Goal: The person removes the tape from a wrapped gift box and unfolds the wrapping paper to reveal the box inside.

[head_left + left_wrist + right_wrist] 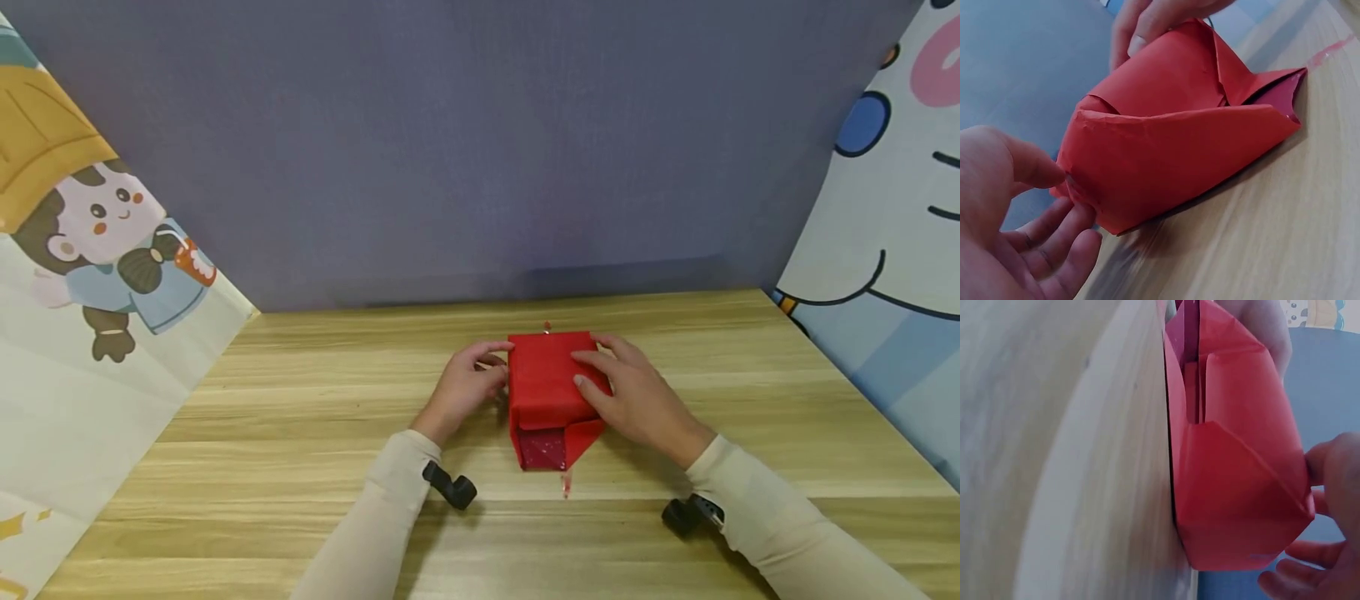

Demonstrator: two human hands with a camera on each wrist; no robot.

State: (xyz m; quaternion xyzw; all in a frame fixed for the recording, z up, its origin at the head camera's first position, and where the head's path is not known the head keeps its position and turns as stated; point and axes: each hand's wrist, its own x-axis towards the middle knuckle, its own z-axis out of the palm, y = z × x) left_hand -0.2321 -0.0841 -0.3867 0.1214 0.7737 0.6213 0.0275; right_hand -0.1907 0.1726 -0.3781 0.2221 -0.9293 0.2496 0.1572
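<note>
A box-shaped parcel wrapped in red paper (551, 375) lies on the wooden table. Its near end has loose folded flaps, with a dark red shiny face (543, 448) showing between them. My left hand (471, 379) is at the parcel's far left corner. In the left wrist view, its fingertips (1082, 212) pinch the creased paper at that end. My right hand (641, 396) rests on the parcel's right side, its fingers spread over the top and far right corner. In the right wrist view, some of its fingers (1310, 553) reach past the parcel's end.
Small reddish transparent strips (566, 483) stick to the table in front of and behind the parcel. A grey-blue panel (487, 150) stands behind the table (315, 433). Cartoon-printed sheets flank both sides. Each sleeve carries a black wrist mount (450, 486).
</note>
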